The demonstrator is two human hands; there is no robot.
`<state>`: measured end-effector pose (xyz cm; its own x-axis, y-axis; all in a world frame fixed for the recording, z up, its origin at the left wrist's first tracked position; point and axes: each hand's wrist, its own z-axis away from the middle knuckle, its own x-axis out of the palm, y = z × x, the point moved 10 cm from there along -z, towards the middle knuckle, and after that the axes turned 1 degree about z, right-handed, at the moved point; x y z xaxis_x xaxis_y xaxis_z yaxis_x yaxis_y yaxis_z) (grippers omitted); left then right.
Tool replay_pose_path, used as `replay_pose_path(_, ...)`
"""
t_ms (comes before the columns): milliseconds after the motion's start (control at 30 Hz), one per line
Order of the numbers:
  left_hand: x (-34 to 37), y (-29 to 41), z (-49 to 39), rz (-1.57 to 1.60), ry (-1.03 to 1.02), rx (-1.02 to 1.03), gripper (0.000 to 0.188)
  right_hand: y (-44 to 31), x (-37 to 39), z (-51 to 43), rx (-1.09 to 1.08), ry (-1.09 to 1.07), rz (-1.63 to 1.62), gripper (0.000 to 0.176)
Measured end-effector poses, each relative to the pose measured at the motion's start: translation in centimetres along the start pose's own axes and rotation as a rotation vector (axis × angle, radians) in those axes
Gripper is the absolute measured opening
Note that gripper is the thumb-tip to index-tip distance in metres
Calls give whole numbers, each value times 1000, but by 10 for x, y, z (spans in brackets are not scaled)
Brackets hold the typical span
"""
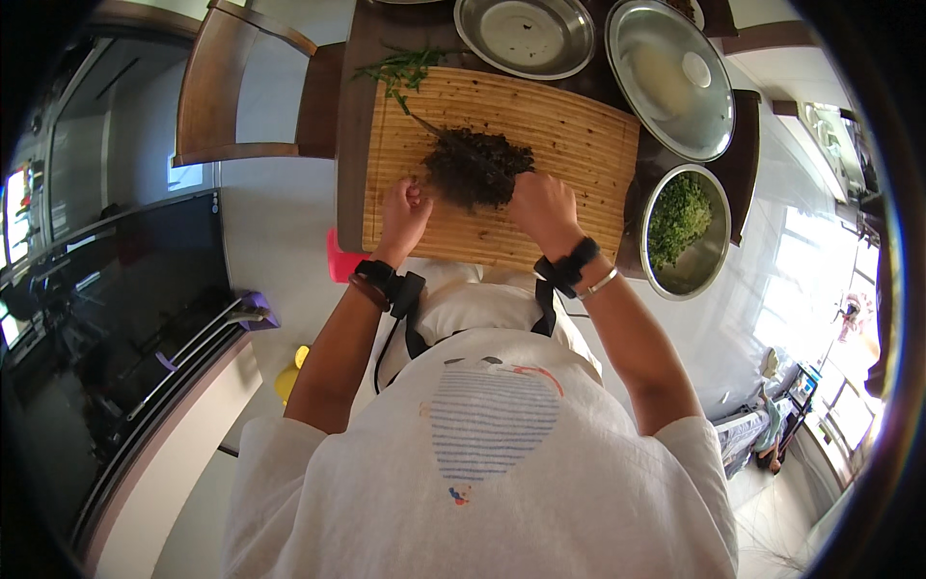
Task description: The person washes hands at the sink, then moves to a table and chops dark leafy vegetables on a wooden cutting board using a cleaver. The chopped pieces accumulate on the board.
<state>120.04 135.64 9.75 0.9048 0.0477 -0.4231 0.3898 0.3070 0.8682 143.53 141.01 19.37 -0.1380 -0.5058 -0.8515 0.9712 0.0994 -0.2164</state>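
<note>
A heap of dark chopped food (463, 170) lies mid-board on a bamboo cutting board (579, 155), with crumbs scattered round it. My right hand (546, 210) is closed at the heap's right edge, on what looks like the handle end of a knife; a dark blade-like shape (474, 153) slants up and left across the heap. The handle itself is hidden in the fist. At the heap's lower left, my left hand (406, 210) has its fingers curled in, and whether they pinch anything is unclear. Green stalks (405, 69) lie over the board's upper left corner.
Beyond the board stands a steel basin (524, 36) with a few dark bits. A glass lid with a metal rim (673, 79) is at the upper right, above a steel bowl of chopped greens (680, 221). A wooden chair (239, 87) stands left of the dark table (351, 166).
</note>
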Motion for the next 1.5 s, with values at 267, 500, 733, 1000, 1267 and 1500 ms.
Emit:
replay_pose_path(267, 1, 7, -7, 99, -60, 15, 25, 9, 1, -6, 13, 26, -70, 14)
replay_pose_path(500, -3, 10, -8, 71, -23, 42, 23, 3, 21, -7, 72, -87, -77, 16)
replay_pose_path(733, 0, 10, -6, 21, -58, 42, 25, 22, -9, 5, 28, 84, -92, 18)
replay_pose_path(1000, -4, 25, -5, -54, -67, 6, 27, 40, 13, -13, 46, -48, 35, 18)
replay_pose_path(1267, 3, 1, -5, -85, -130, -98, 50, 56, -24, -13, 26, 94, 41, 14)
replay_pose_path(1500, 2, 1, -6, -46, -135, -140, 46, 62, 1, -21, 35, 44, 67, 21)
